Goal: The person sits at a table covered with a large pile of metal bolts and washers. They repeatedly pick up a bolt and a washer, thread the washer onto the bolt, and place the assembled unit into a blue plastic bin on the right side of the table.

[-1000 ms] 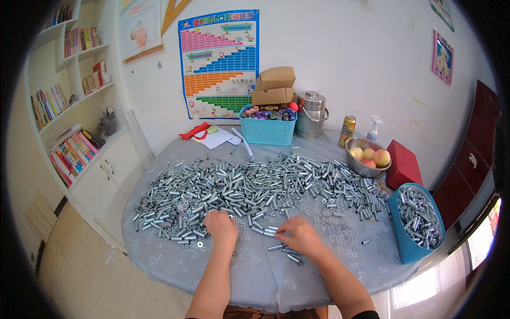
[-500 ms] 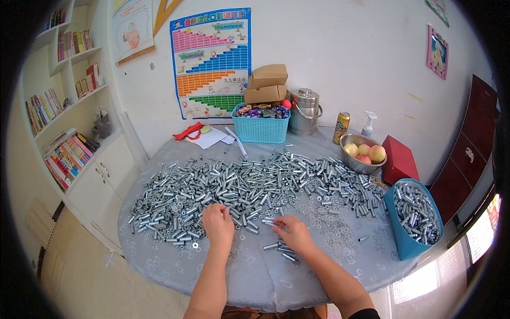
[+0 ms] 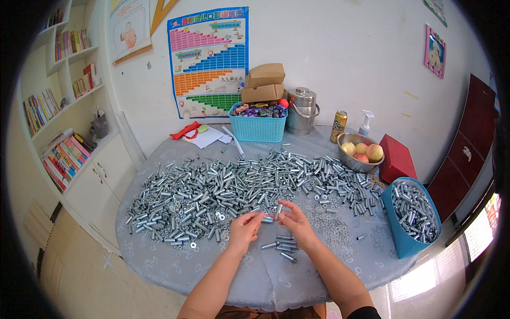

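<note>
Two hands meet over the surface (image 3: 159,260): left hand (image 3: 243,229) and right hand (image 3: 295,224) pinch one metal sleeve bolt (image 3: 269,218) between nearly closed fingers, its long axis running left-right. Just below lies a small cluster of bolts (image 3: 281,247), nearer the right hand.

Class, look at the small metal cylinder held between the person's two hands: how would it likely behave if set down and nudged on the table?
The metal cylinder, pinched between left hand and right hand, looks round and smooth, so it would probably roll. Shiny metal suggests it is stiff, perhaps slippery, and heavy for its size. The tablecloth may slow rolling.
</note>
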Motion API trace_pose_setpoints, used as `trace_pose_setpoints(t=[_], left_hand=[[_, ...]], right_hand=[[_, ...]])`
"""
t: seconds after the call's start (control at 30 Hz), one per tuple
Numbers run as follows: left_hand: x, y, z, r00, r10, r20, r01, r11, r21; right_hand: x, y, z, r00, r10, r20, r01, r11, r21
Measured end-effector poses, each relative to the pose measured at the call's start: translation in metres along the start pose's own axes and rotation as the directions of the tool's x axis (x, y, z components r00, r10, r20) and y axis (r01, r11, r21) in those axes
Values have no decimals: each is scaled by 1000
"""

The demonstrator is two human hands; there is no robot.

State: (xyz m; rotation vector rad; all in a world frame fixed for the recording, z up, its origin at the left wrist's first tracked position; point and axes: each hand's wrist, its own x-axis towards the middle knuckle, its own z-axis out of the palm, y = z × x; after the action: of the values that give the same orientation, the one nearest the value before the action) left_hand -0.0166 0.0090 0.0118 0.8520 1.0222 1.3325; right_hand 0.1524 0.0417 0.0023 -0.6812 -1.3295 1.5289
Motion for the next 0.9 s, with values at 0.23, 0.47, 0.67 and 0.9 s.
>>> trace_pose_setpoints(t=[0.23, 0.47, 0.67, 0.9], left_hand=[[-1, -7, 4, 997, -79, 17, 79, 997, -7], [1, -10, 3, 992, -106, 69, 108, 994, -31], [-7, -4, 9, 978, -151, 142, 173, 972, -158], [-5, -4, 8, 971, -207, 115, 220, 969, -114]], right_hand=[[-1, 4, 8, 996, -67, -56, 69, 997, 44], [0, 10, 10, 994, -106, -38, 106, 994, 15], [-4, 17, 13, 998, -56, 17, 57, 992, -113], [-9, 0, 19, 998, -66, -12, 53, 881, -471]])
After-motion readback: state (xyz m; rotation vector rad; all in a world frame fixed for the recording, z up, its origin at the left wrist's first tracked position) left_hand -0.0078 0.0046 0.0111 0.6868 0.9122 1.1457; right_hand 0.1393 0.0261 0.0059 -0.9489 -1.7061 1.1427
